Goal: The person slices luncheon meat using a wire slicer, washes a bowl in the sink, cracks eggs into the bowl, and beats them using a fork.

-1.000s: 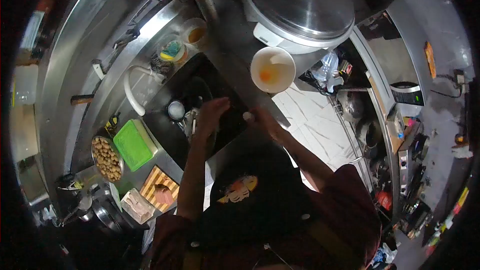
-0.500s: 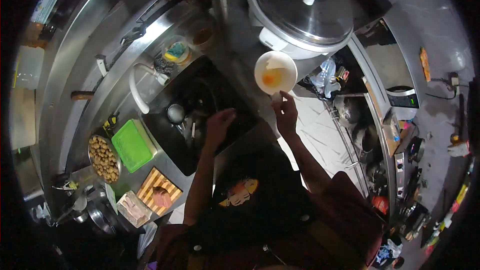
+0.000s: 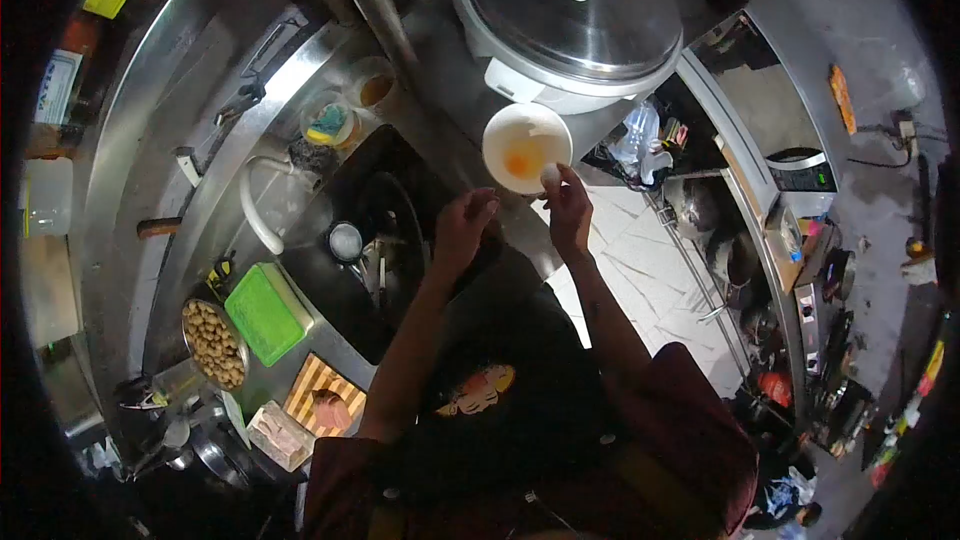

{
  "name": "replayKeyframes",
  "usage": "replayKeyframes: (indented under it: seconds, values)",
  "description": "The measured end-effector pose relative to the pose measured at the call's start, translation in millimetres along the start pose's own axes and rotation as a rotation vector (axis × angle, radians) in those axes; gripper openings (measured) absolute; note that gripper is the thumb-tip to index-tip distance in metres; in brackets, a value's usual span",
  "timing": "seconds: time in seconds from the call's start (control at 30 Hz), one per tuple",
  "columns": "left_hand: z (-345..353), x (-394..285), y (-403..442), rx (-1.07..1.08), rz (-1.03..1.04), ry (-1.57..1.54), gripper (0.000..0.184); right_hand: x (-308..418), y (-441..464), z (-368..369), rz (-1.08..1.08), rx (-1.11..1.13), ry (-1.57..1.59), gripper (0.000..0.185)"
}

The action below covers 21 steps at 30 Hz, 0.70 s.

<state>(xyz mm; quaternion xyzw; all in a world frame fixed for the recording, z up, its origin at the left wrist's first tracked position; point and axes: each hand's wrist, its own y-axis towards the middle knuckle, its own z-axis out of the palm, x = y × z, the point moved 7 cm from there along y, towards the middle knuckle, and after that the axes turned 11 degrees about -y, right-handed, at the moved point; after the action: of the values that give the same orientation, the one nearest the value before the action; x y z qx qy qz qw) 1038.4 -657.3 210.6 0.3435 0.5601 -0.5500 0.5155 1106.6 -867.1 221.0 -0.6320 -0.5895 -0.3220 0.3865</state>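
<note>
One large round white steel-lidded cooker [image 3: 572, 35] stood beside a round white bowl [image 3: 532, 118] holding yellow-orange liquid [image 3: 521, 162]. Left hand [image 3: 462, 228] curled nearby, grip indeterminable; right hand [image 3: 569, 208] pinched a small whitish object [image 3: 550, 175], possibly eggshell, at the bowl's rim.

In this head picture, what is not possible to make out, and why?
All in the head view:
Large cooker: lid hides its inside; top edge cuts off its far side.
Box: green lid hides its contents.
Pale piece in the right hand: too small to tell if whole.
Left hand: too dim to tell if it holds anything.
</note>
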Motion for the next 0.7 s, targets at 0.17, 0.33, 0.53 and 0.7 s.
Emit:
replayKeyframes:
  seconds: [0.17,0.33,0.53,0.7]
  values:
    - [39,-33,36,0.04,0.106,0.04,0.031,6,6,0,0.161,0.165,0.569,0.04]
    - [70,-48,68,0.324,0.238,0.046,0.033,-4,15,10,0.234,0.335,0.583,0.044]
    - [73,-50,80,0.401,0.137,-0.077,0.038,32,25,0,0.093,0.404,0.542,0.04]
    - [72,-41,86,0.382,0.231,-0.072,0.041,31,38,-4,-0.026,0.36,0.026,0.038]
